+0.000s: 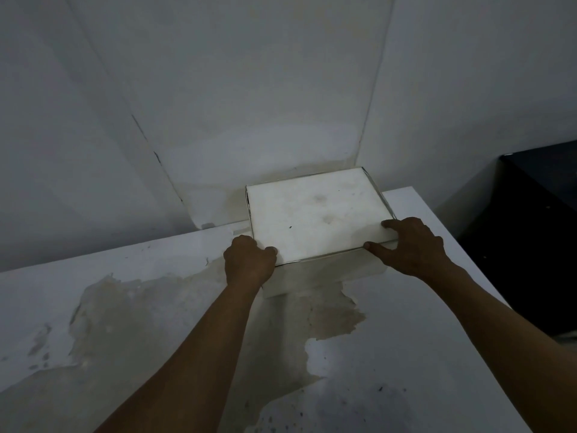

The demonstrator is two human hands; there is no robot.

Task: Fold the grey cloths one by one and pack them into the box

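While the white box (315, 218) sits closed at the centre of the frame, on the far part of the stained table (406, 354) close to the wall (249, 89) corner, it is held at both near corners. Its near-left corner is gripped by the left hand (248, 260), fingers curled over the lid edge. Its near-right corner is pressed by the right hand (412, 245), fingers spread and fairly straight. A dark cabinet (537, 229) is seen at the right edge.
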